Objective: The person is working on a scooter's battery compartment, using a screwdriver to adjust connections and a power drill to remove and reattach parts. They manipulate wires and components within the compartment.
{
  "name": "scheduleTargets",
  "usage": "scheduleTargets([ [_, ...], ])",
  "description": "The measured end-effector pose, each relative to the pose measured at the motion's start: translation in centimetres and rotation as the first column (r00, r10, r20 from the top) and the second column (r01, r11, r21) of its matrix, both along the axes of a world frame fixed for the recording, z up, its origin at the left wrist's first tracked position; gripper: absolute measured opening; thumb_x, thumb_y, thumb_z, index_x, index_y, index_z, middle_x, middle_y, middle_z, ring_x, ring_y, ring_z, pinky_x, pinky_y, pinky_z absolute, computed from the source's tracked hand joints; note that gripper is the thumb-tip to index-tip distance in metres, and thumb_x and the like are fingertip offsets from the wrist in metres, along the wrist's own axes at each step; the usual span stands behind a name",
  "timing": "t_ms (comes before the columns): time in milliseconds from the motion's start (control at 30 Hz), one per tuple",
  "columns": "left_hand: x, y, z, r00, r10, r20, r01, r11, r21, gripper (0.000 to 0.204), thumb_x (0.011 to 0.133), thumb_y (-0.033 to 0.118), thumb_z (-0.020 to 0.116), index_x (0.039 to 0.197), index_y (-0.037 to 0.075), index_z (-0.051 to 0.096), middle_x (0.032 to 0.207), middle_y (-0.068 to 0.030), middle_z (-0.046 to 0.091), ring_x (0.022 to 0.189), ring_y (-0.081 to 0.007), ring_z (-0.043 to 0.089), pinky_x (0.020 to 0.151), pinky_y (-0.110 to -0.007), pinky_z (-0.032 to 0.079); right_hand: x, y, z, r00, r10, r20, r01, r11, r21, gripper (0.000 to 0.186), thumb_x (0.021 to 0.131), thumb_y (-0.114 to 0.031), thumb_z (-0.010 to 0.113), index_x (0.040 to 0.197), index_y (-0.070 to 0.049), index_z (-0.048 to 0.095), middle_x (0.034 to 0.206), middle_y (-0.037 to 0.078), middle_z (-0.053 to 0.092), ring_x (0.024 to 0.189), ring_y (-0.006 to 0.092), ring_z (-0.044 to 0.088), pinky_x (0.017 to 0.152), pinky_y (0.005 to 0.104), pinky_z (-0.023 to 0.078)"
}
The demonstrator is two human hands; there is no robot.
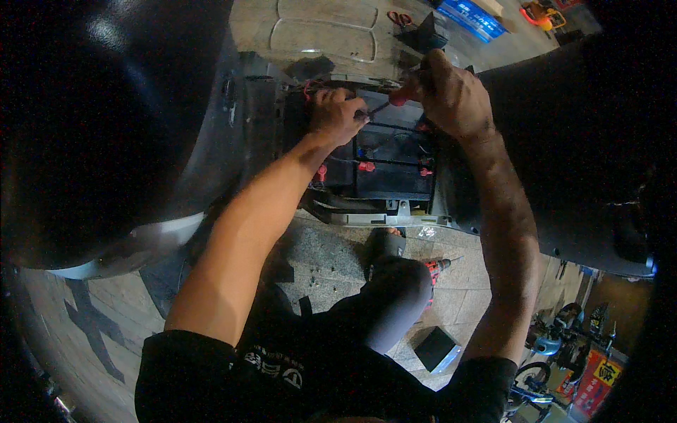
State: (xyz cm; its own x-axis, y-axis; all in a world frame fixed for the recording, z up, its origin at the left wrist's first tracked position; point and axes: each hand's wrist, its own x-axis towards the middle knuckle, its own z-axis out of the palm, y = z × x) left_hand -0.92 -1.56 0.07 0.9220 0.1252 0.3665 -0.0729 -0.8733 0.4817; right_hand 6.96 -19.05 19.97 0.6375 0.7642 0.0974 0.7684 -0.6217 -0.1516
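Dark batteries (392, 181) with red terminal covers (366, 166) and thin wires sit in an open bay between dark vehicle body panels. My right hand (455, 95) is closed on a red-handled screwdriver (403, 94) above the bay, its shaft slanting down-left toward my left hand. My left hand (337, 116) has curled fingers at the top-left of the batteries, gripping something too small to make out beside the screwdriver's tip.
A red drill (437, 266) lies by my knee, near a dark flat box (435, 349). Red scissors (399, 19), a blue carton (471, 20) and an orange tool (538, 17) are beyond the bay. Bicycles (536, 384) stand at lower right.
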Motion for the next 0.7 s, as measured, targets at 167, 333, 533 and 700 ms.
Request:
scheduleTargets([
  [167,0.1,0.1,-0.1,0.999,-0.003,-0.032,0.003,1.0,0.003,0.028,0.076,0.034,0.079,0.101,0.021,0.072,0.107,-0.0116,0.063,0.114,-0.0329,0.053,0.102,-0.05,0.033,-0.2,-0.1,0.4,0.963,0.228,-0.144,-0.201,0.963,0.18,0.023,0.096,-0.007,0.055,0.115,-0.002,0.043,0.098,0.016,0.073,0.089,0.0342,0.072,0.069,0.0418,0.058],
  [333,0.2,0.2,-0.5,1.0,0.02,-0.003,-0.02,1.0,-0.001,0.028,0.076,0.035,0.08,0.1,0.022,0.072,0.11,-0.0119,0.063,0.112,-0.0353,0.053,0.099,-0.05,0.034,1.3,-0.7,-0.3,0.972,0.229,-0.053,-0.22,0.964,0.148,0.021,0.097,-0.009,0.055,0.115,-0.004,0.044,0.098,0.014,0.073,0.091,0.0313,0.072,0.069,0.0399,0.058],
  [533,0.1,0.1,0.0,0.998,0.001,-0.064,-0.002,1.0,-0.022,0.025,0.076,0.033,0.079,0.097,0.022,0.072,0.106,-0.0107,0.063,0.109,-0.0318,0.056,0.1,-0.048,0.033,1.2,-0.7,-1.3,0.994,0.102,-0.047,-0.085,0.957,0.279,0.034,0.088,-0.026,0.069,0.109,-0.008,0.05,0.084,0.019,0.07,0.081,0.0414,0.068,0.069,0.0469,0.055],
  [700,0.1,0.4,-0.1,0.999,-0.027,-0.025,0.026,0.999,-0.039,0.023,0.074,0.028,0.078,0.096,0.022,0.072,0.103,-0.0103,0.062,0.108,-0.0297,0.057,0.1,-0.046,0.033,0.8,-0.7,0.3,0.987,0.16,0.029,-0.162,0.981,0.107,0.029,0.091,-0.017,0.064,0.111,-0.006,0.046,0.094,0.015,0.072,0.087,0.0369,0.07,0.071,0.0433,0.056],
])
